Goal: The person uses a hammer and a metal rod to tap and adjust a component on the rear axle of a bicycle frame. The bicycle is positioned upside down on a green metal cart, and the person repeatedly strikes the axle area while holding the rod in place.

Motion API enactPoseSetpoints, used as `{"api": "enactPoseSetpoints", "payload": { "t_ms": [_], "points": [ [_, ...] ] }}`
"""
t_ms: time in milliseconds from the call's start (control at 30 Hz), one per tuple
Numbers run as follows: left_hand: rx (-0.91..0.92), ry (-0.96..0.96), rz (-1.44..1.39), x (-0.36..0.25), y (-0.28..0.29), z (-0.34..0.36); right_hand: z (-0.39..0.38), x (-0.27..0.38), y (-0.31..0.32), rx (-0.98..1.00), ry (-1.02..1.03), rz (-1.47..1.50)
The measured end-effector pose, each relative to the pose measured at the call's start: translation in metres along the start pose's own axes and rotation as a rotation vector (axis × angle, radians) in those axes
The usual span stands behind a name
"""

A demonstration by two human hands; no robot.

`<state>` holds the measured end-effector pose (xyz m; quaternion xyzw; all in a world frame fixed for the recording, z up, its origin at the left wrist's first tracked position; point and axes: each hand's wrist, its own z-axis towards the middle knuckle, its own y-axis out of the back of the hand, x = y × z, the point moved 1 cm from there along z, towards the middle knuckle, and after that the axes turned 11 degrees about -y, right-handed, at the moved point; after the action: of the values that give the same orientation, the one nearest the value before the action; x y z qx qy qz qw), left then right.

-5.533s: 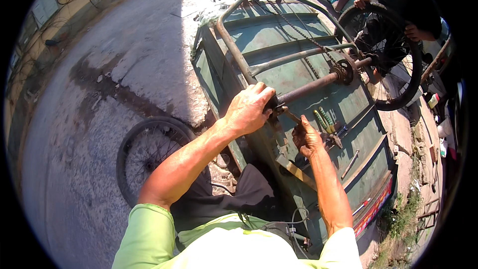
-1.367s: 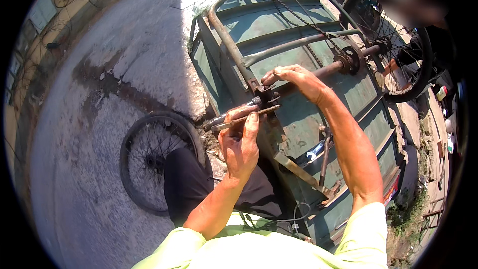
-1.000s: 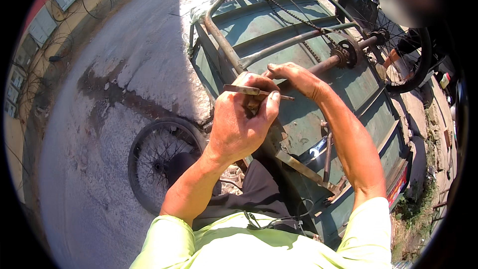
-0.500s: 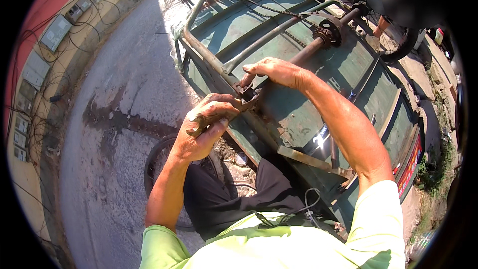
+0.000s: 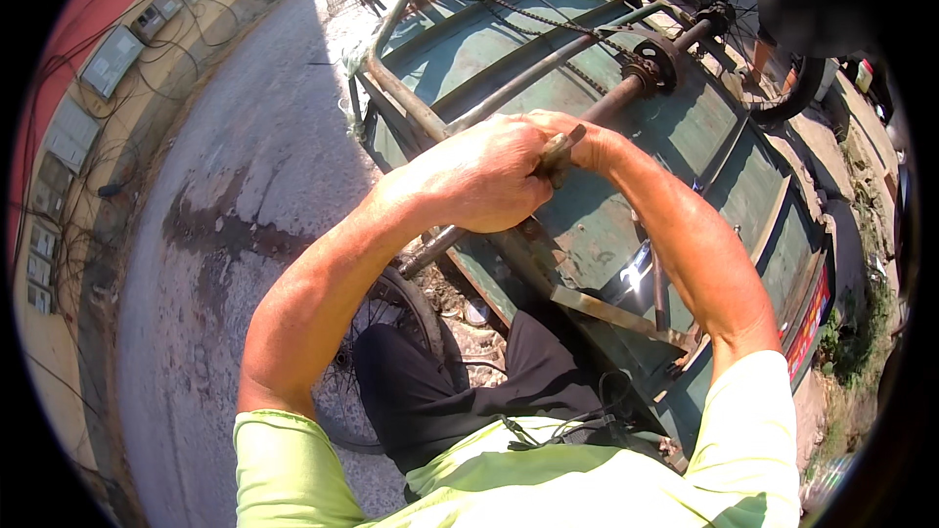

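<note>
My left hand (image 5: 489, 171) is closed around a rusty wrench (image 5: 559, 151), whose end sticks out past the fingers on the right. It lies across the frame of an upturned green cart, near the brown axle (image 5: 618, 98). Directly behind it is my right hand (image 5: 565, 127); its fingers are mostly hidden by the left hand, so what they hold or touch does not show. Below my left forearm the axle's near end (image 5: 430, 252) comes out toward a spoked wheel (image 5: 416, 308). The joint under both hands is hidden.
A chain (image 5: 509, 15) runs toward a sprocket and drum (image 5: 653, 64) on the axle. A shiny metal tool (image 5: 638, 269) lies on the green cart bed (image 5: 587, 225). Another spoked wheel (image 5: 797, 93) and a blurred dark shape stand at the upper right. Meter boxes (image 5: 112, 61) line the left wall.
My left hand has swung right and up with the wrench, now covering the right hand's fingers. The wrench has turned, and the axle's near end has come into view below my left forearm.
</note>
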<state>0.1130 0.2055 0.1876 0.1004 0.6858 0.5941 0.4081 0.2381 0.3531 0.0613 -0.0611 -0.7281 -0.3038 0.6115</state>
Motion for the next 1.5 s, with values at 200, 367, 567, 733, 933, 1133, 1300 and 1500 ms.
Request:
{"api": "enactPoseSetpoints", "payload": {
  "t_ms": [200,367,567,733,933,1133,1300,1500],
  "points": [
    [0.061,-0.046,0.231,-0.006,-0.018,0.046,-0.009,0.002,0.003,0.030,-0.061,0.088],
    [-0.147,-0.118,0.007,-0.030,0.007,0.013,-0.022,0.028,-0.001,0.058,-0.142,0.145],
    [-0.763,-0.153,-0.684,-0.013,-0.032,-0.077,-0.009,0.030,-0.008,0.123,-0.218,0.143],
    [-0.900,-0.238,-0.698,0.026,-0.088,-0.107,-0.008,0.026,-0.007,0.143,-0.159,0.067],
    [-1.135,-0.305,-0.877,0.055,-0.147,-0.119,-0.008,0.033,-0.006,0.135,-0.144,0.024],
    [-1.375,-0.423,-1.223,0.058,-0.190,-0.105,-0.005,0.028,-0.006,0.130,-0.136,0.065],
    [-1.416,-0.423,-1.251,0.053,-0.205,-0.092,-0.004,0.027,-0.008,0.122,-0.158,0.093],
    [-1.407,-0.271,-1.060,0.037,-0.168,-0.089,-0.010,0.034,-0.011,0.091,-0.181,0.135]
  ]
}}
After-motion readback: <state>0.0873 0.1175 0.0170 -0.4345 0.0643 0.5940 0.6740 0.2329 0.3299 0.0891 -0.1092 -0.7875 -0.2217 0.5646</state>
